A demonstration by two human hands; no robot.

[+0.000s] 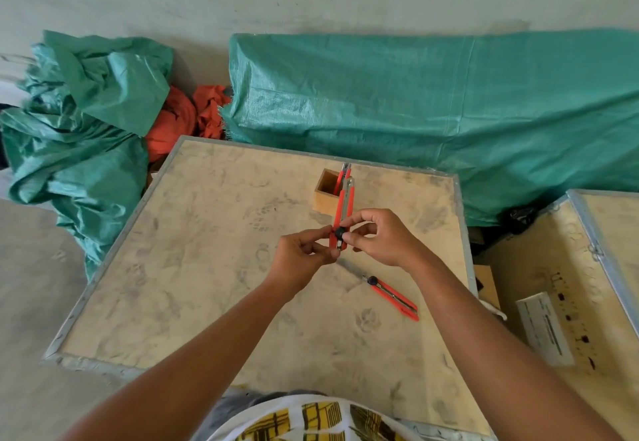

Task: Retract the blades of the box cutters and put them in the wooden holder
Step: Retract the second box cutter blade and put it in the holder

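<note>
Both hands hold one red box cutter (pixel 345 206) upright above the plywood crate top (pixel 207 267). My left hand (pixel 304 254) pinches its lower end, and my right hand (pixel 375 236) grips beside the black slider knob. Just behind it stands the square wooden holder (pixel 324 198), with another red cutter (pixel 343 175) standing inside. A third red cutter (pixel 392 297) lies flat on the crate to the right of my hands, its blade extended toward them.
A second crate (pixel 567 288) with a white box (pixel 544 328) on it stands at the right. Green tarps (pixel 415 101) and orange cloth (pixel 183 119) lie on the floor behind the crate. Its metal rim (pixel 103 260) marks the edges.
</note>
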